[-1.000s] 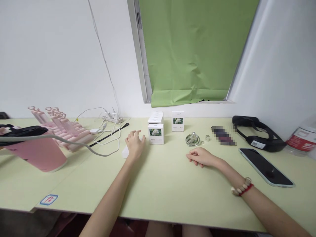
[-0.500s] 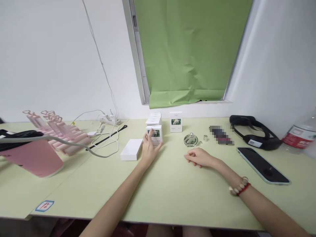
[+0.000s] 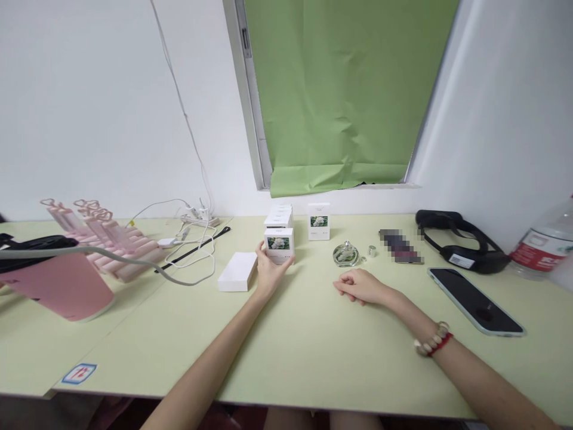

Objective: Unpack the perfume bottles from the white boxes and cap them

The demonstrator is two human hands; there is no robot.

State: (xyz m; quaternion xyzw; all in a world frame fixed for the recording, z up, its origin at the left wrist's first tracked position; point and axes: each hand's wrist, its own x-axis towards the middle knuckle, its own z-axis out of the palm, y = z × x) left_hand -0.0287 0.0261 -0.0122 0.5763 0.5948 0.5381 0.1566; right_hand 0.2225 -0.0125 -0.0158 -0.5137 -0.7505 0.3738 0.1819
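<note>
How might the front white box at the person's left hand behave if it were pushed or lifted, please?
The front white box is probably fairly stiff, given its crisp edges and flat faces. Standing upright, it may tip if pushed near its top. Its square corners suggest it would slide rather than roll.

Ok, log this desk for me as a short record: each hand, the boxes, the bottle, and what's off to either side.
Left hand: around the front flower box, fingers on one side, thumb on the other
Right hand: loosely curled, near the glass bottle
Other boxes: one flower box standing apart; a plain white box lying flat
Bottle: upright, small silvery cylinder beside it
Far left: pink cup
Far right: phone, black headset
</note>
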